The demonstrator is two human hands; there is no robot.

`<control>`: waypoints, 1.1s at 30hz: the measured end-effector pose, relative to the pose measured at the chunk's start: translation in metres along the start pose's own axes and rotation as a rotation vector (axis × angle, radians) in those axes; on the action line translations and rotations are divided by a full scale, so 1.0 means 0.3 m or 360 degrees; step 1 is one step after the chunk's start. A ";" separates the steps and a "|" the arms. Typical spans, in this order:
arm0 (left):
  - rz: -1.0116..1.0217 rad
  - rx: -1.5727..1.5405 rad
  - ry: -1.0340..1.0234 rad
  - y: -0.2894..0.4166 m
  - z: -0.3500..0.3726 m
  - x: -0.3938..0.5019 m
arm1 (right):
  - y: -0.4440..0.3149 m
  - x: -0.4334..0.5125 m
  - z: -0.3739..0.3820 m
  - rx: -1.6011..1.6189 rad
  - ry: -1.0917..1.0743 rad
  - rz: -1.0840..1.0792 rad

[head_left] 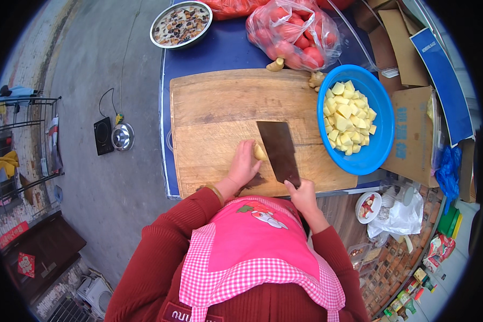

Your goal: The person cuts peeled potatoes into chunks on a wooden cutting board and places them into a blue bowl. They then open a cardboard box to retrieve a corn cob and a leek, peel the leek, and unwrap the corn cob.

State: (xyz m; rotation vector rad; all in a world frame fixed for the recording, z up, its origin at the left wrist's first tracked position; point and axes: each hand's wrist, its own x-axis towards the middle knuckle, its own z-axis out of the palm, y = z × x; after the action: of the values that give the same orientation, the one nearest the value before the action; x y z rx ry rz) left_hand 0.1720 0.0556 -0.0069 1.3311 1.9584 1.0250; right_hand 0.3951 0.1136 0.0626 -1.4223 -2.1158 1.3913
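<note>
On a large wooden cutting board (221, 96), my left hand (242, 166) steadies a pale yellow piece of ginger or potato (259, 152) under its fingertips. My right hand (302, 196) grips the handle of a dark-bladed cleaver (279, 151). The blade points away from me, just right of the piece, with a narrow gap that I cannot judge exactly. Right of the board, partly over its edge, stands a blue plastic basin (386, 133) holding many potato chunks (348, 114). A damp dark patch marks the board near my left wrist.
Beyond the board lie ginger pieces (275, 65), a clear bag of tomatoes (294, 34) and a steel bowl of soaking dark pieces (181, 25). Cardboard boxes (410, 133) crowd the right side. Lower right is a white bowl (368, 207); an induction cooker (103, 136) sits on the floor at left.
</note>
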 end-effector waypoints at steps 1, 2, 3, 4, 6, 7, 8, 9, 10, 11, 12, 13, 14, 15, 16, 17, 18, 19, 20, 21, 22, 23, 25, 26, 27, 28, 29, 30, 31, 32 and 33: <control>0.0057 0.0124 0.0050 0.012 -0.004 0.005 | 0.011 -0.020 -0.028 0.0106 -0.0043 0.0202; 0.0116 0.0247 0.0100 0.025 -0.008 0.012 | 0.021 -0.039 -0.056 0.0232 -0.0084 0.0408; 0.0157 0.0310 0.0015 0.037 -0.012 0.026 | 0.031 -0.050 -0.082 0.0390 -0.0129 0.0593; 0.0197 0.0373 -0.0071 0.049 -0.015 0.042 | 0.042 -0.058 -0.102 0.0449 -0.0138 0.0609; 0.0337 0.0494 -0.0142 0.071 -0.012 0.076 | 0.064 -0.063 -0.132 0.0434 -0.0172 0.0759; 0.0360 0.0570 -0.0259 0.076 -0.006 0.096 | 0.075 -0.064 -0.143 0.0466 -0.0189 0.0798; 0.0451 0.0624 -0.0287 0.078 0.004 0.115 | 0.085 -0.063 -0.150 0.0465 -0.0201 0.0827; 0.0555 0.0671 -0.0295 0.074 0.014 0.134 | 0.094 -0.065 -0.153 0.0445 -0.0213 0.0841; 0.0532 0.0719 -0.0355 0.066 0.024 0.153 | 0.102 -0.066 -0.154 0.0435 -0.0221 0.0857; 0.0522 0.0763 -0.0394 0.053 0.034 0.171 | 0.107 -0.069 -0.152 0.0408 -0.0226 0.0910; 0.0491 0.0808 -0.0477 0.038 0.044 0.184 | 0.109 -0.073 -0.149 0.0459 -0.0208 0.0857; 0.0478 0.0813 -0.0354 0.018 0.048 0.195 | 0.107 -0.076 -0.144 0.0492 -0.0183 0.0843; 0.0451 0.0816 -0.0275 -0.005 0.048 0.204 | 0.103 -0.080 -0.139 0.0543 -0.0149 0.0830; 0.0441 0.0815 -0.0170 -0.025 0.048 0.210 | 0.095 -0.083 -0.135 0.0487 -0.0105 0.0765; 0.0406 0.0675 -0.0054 -0.040 0.048 0.216 | 0.084 -0.083 -0.132 0.0448 -0.0054 0.0700; 0.0283 0.0555 -0.0085 -0.051 0.042 0.227 | 0.070 -0.085 -0.136 0.0433 -0.0008 0.0647; 0.0206 0.0412 -0.0041 -0.055 0.034 0.242 | 0.054 -0.084 -0.142 0.0149 0.0074 0.0474; 0.0129 0.0269 0.0004 -0.050 0.022 0.263 | 0.037 -0.084 -0.158 -0.0002 0.0198 0.0225; 0.0058 0.0049 0.0043 -0.033 0.010 0.297 | 0.018 -0.084 -0.179 -0.0157 0.0316 0.0027; -0.0095 -0.0261 0.0005 -0.005 -0.010 0.337 | -0.001 -0.084 -0.207 -0.0314 0.0434 -0.0171; -0.0351 -0.0524 -0.0123 0.034 -0.034 0.382 | -0.020 -0.087 -0.241 -0.0337 0.0514 -0.0256; -0.0680 -0.0764 -0.0267 0.087 -0.057 0.424 | -0.036 -0.090 -0.282 -0.0465 0.0573 -0.0360; -0.0420 -0.0742 -0.0413 0.228 -0.082 0.511 | -0.057 -0.098 -0.376 -0.0735 0.0682 -0.0554; -0.0290 -0.0685 -0.0492 0.311 -0.083 0.556 | -0.062 -0.104 -0.418 -0.0786 0.0699 -0.0565; -0.0132 -0.0636 -0.0553 0.391 -0.079 0.589 | -0.061 -0.111 -0.455 -0.0846 0.0729 -0.0589; -0.0104 -0.0753 -0.0653 0.469 -0.061 0.609 | -0.055 -0.119 -0.491 -0.0910 0.0743 -0.0587; -0.0051 -0.0876 -0.0734 0.535 -0.033 0.627 | -0.043 -0.127 -0.519 -0.0977 0.0730 -0.0548; 0.0122 -0.1071 -0.0810 0.573 -0.019 0.646 | -0.026 -0.140 -0.541 -0.0966 0.0713 -0.0537; 0.0142 -0.0825 -0.0747 0.585 -0.016 0.671 | -0.006 -0.157 -0.550 -0.0827 0.0679 -0.0518; 0.0281 -0.0651 -0.0677 0.584 -0.008 0.697 | 0.017 -0.178 -0.548 -0.0691 0.0646 -0.0471; 0.0494 -0.0514 -0.0568 0.570 0.003 0.705 | 0.043 -0.203 -0.541 -0.0554 0.0613 -0.0424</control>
State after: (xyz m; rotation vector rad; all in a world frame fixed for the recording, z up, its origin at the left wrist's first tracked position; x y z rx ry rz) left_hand 0.1852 0.2906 0.1291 1.5333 1.2922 1.0995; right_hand 0.5358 0.1580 0.1543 -1.3246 -2.2450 0.6155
